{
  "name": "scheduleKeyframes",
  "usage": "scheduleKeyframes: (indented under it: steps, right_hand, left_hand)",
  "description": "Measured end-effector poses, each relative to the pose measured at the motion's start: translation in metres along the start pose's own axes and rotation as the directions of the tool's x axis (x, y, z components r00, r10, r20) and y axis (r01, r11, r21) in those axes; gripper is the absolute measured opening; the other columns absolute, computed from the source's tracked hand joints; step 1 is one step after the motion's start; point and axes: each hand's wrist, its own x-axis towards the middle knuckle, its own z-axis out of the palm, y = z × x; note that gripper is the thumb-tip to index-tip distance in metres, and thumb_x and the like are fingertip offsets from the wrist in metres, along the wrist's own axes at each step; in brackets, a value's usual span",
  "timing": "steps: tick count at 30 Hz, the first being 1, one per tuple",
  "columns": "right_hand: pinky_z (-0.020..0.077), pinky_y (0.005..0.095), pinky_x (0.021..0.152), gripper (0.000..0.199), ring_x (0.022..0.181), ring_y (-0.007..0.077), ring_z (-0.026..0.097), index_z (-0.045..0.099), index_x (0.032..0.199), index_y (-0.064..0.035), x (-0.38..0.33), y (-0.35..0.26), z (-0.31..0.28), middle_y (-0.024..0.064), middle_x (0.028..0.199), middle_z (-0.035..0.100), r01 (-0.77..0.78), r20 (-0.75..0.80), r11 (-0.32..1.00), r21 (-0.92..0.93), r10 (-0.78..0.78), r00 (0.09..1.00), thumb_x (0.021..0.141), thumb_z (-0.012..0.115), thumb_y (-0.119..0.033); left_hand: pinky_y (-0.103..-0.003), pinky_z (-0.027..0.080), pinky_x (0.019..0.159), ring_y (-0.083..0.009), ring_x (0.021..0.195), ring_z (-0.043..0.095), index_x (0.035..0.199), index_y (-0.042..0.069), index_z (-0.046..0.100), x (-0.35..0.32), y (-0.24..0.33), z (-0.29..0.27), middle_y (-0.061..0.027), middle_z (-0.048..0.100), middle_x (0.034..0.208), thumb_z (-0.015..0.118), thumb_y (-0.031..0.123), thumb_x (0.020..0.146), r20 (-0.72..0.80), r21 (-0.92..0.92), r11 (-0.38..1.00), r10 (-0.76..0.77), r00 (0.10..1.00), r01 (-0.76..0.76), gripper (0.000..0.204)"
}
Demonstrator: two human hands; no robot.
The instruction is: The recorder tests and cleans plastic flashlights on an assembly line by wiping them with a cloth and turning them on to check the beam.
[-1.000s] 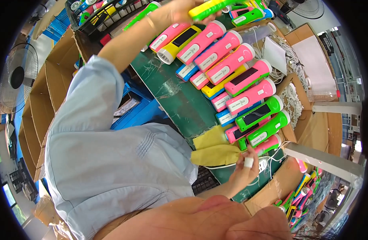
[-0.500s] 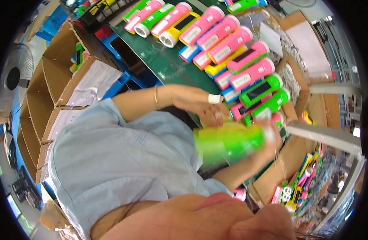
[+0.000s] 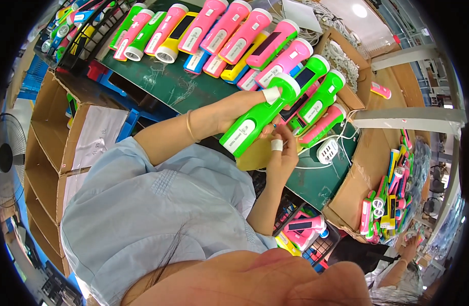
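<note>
**Bright green plastic flashlight (image 3: pixel 256 117) across the left hand (image 3: pixel 238 105), right hand (image 3: pixel 283 152) just below**

From my end, the held flashlight is the piece to watch. Its long axis slants across the dark green worktop (image 3: pixel 196 94): white-rimmed head away from the body and to the right, handle end back to the left, near the worktop's near edge. The left hand is closed around its middle, the white-taped thumb lying over the top. The right hand sits close under the handle's right side, fingers bent; whether it touches the flashlight or pinches the yellow-green cloth (image 3: pixel 255 155) beneath, I can't tell.

Just beyond the white head, stacked flashlights crowd the way to the far edge: a green one with a dark panel (image 3: pixel 307 75), another green one with a pale label (image 3: pixel 321 97), and a pink one with green sides (image 3: pixel 323 126) (all slanting much as mine does). A white power strip (image 3: pixel 327 152) lies toward the worktop's right end, its white cable reaching past the right hand. Brown cardboard boxes (image 3: pixel 354 181) border that end, and a black wire basket (image 3: pixel 323 248) of mixed flashlights stands below the near edge.
</note>
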Motion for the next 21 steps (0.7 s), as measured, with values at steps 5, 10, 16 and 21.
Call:
scheduleKeyframes:
  steps: [5, 10, 16, 21]
  right_hand:
    - [0.0441, 0.0199, 0.062, 0.021, 0.074, 0.0099, 0.056, 0.057, 0.105, 0.0025, -0.006, 0.002, -0.004, 0.0068, 0.087, 0.059, -0.096, -0.026, 0.99, 0.101, 0.099, 0.995, 0.089, 0.049, -0.008]
    - [0.0195, 0.0184, 0.038, 0.031, 0.044, 0.0031, 0.028, 0.045, 0.122, -0.0028, 0.011, -0.012, -0.018, -0.003, 0.057, 0.036, -0.132, -0.078, 0.958, 0.255, 0.156, 0.985, 0.094, 0.041, -0.016]
    - [0.0323, 0.0175, 0.051, 0.019, 0.059, 0.0056, 0.042, 0.057, 0.103, 0.0023, 0.035, -0.023, -0.03, 0.0031, 0.072, 0.053, -0.151, 0.044, 0.874, 0.461, 0.147, 0.988, 0.086, 0.056, -0.006]
    - [0.0355, 0.0183, 0.055, 0.018, 0.063, 0.0073, 0.047, 0.061, 0.097, 0.0031, 0.041, -0.027, -0.017, 0.0048, 0.079, 0.058, -0.11, 0.004, 0.966, 0.235, 0.112, 0.994, 0.08, 0.062, -0.004]
  left_hand:
    - [-0.03, 0.051, 0.057, -0.0201, 0.058, 0.057, 0.102, 0.002, 0.05, 0.007, -0.001, 0.002, -0.0114, 0.058, 0.074, 0.044, 0.028, 0.09, -0.051, 0.015, 0.999, 0.03, 0.998, -0.029, 0.03]
    - [-0.032, 0.049, 0.067, -0.0185, 0.081, 0.056, 0.116, 0.0, 0.034, 0.02, 0.014, 0.011, -0.0104, 0.054, 0.088, 0.054, 0.02, 0.084, 0.083, 0.622, 0.694, 0.403, 0.911, -0.364, 0.042]
    - [-0.048, 0.044, 0.076, -0.0502, 0.094, 0.047, 0.121, -0.01, 0.02, 0.02, 0.061, 0.04, -0.0368, 0.035, 0.111, 0.067, 0.017, 0.071, 0.18, 0.976, -0.219, 0.822, 0.541, 0.008, 0.073]
    - [-0.045, 0.045, 0.073, -0.0452, 0.087, 0.053, 0.118, -0.009, 0.023, 0.029, 0.066, 0.017, -0.0343, 0.041, 0.104, 0.064, 0.024, 0.076, 0.074, 0.996, -0.087, 0.833, 0.548, -0.003, 0.067]
